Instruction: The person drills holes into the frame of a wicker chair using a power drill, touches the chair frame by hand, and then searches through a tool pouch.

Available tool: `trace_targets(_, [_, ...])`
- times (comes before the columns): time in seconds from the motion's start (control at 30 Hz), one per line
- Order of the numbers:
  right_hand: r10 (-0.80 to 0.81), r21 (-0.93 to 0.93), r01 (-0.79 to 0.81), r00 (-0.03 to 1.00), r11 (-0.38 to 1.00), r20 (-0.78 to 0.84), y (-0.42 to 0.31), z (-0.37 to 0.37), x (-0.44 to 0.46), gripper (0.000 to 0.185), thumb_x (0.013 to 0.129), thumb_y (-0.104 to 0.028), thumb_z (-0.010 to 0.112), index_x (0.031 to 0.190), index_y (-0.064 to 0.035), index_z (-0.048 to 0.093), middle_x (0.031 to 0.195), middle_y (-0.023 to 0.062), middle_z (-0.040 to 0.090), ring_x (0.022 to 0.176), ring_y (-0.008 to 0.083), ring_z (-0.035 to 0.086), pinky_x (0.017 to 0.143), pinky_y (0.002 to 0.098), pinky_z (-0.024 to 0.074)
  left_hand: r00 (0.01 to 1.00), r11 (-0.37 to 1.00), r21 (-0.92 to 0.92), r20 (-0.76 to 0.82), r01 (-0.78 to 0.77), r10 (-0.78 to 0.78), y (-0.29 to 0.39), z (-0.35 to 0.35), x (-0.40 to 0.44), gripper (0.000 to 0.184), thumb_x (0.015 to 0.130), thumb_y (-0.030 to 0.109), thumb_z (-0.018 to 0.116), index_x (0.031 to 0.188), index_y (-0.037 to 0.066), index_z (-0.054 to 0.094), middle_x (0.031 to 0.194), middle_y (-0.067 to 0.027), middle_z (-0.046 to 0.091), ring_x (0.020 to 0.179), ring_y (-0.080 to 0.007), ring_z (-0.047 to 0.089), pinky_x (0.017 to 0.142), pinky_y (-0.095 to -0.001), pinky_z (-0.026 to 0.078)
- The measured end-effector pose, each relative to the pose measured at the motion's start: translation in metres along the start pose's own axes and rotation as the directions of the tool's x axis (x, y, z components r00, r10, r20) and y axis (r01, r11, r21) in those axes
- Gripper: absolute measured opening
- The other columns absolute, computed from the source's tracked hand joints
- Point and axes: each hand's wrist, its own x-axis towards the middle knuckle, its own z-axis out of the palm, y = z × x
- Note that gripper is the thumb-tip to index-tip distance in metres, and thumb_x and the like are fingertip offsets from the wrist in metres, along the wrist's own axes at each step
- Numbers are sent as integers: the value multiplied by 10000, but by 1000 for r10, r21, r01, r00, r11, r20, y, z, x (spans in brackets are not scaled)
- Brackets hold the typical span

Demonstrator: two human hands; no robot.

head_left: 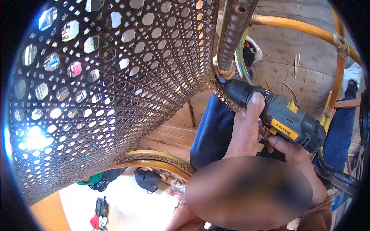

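A black and yellow cordless drill (pixel 289 119) points up and to the left. Its chuck meets the lower end of a dark pole (pixel 233 34), where the pole joins a woven cane panel (pixel 127 77); the bit's tip is hard to make out. My left hand (pixel 248 125) is closed around the front of the drill, thumb on top behind the chuck. Lower right, my right hand (pixel 291 152) grips the drill near its trigger and handle. Most of the handle is hidden by the hands and a blurred oval.
Bent cane rails (pixel 296 25) with bound joints frame the right side. A curved rim (pixel 154 158) runs below the panel. Blue-trousered legs (pixel 212 131) lie under the frame. Wood scraps (pixel 296 65) litter the floor, and black bags (pixel 147 179) are at lower left.
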Motion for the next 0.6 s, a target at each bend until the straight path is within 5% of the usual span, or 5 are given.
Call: trace_targets(0.6, [-12,-49,11,1000,999,-27,7,0,3,323,797,-156,686,1088,-59,584,849,13,600,658,79,546,562,231,470,1000,999,-49,-22,-19,18,-5,-2,3,469,877,489,525,1118,87,517,1022,-39,611,940,-179,598,867,-362,455])
